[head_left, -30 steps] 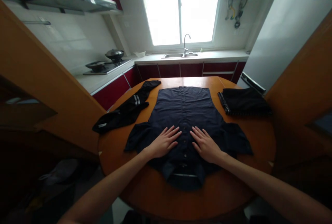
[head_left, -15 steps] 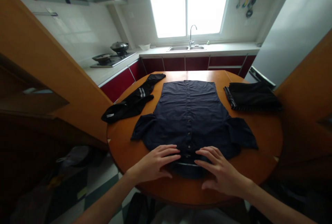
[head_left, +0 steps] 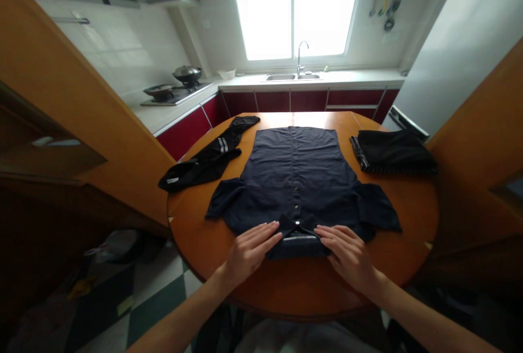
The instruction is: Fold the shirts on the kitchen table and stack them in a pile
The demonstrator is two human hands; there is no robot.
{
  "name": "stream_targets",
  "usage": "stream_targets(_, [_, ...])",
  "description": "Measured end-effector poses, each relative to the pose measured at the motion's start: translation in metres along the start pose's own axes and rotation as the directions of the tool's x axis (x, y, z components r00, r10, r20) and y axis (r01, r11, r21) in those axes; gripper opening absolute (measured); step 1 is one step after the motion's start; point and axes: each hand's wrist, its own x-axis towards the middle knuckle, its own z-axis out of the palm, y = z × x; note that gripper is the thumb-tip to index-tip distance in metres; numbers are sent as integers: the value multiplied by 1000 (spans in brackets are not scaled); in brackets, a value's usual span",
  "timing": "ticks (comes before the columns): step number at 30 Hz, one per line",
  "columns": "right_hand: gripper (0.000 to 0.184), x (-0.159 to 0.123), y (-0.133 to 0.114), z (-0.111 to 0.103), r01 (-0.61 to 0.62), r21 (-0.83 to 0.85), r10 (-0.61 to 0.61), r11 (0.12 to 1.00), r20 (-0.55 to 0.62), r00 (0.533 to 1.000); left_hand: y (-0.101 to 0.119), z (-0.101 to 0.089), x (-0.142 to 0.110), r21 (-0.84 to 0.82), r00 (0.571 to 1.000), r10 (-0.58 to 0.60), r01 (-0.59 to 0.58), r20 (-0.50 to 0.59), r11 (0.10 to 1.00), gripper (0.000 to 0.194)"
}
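Observation:
A dark navy button-up shirt lies spread front up on the round wooden table, its collar towards me and its short sleeves out to both sides. My left hand pinches the left side of the collar, fingers together on top and the thumb hidden beneath. On the other side, my right hand grips the collar the same way. Between the hands the two collar points meet below a white button, and a pale strip shows inside the neck opening.
Black clothing with grey stripes lies at the table's left. Folded black cloth sits on the right. The wooden table has a rounded near edge. Beyond it are a counter with a sink, a stove with pans, and a fridge.
Both hands have closed on the collar and moved slightly up and away from me. The collar points have folded over onto the shirt front, and the neck part has drawn back from the table edge.

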Motion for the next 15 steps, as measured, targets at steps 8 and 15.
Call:
stream_targets(8, [31,-13,-6,-9,18,93,-45,996,292,955,7,-14,-14,-130,932,-37,89,361,988,53])
stream_targets(15, [40,7,-2,-8,-74,148,31,986,274,961,12,-21,14,-180,919,-89,169,383,969,47])
